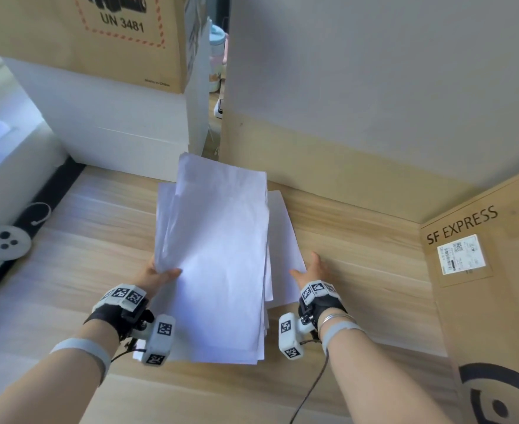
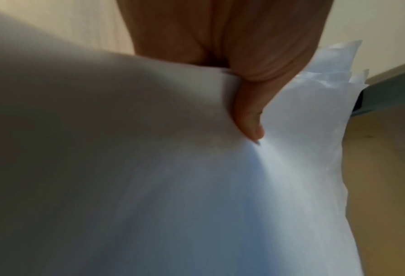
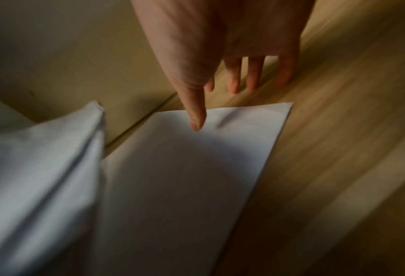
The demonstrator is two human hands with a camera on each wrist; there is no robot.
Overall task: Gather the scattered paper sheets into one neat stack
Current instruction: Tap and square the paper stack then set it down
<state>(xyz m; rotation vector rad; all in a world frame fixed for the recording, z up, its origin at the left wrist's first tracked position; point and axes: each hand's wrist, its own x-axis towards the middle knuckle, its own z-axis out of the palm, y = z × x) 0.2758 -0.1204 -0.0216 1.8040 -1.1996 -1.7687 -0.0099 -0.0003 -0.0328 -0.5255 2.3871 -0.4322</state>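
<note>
Held sheets [image 1: 218,255]: white, blank, several layers, edges uneven and fanned; lifted and bowed, pinched at the near left edge.
Loose sheet [image 1: 282,240]: white, single, flat on the wooden floor, just right of the held sheets, partly hidden beneath them, far corner exposed.

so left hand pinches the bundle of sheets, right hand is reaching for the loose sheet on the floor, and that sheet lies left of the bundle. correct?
Not quite. The loose sheet lies right of the bundle, not left; the head view shows it. The rest holds: the left hand pinches the bundle, and the right hand reaches for that sheet on the floor.
</note>
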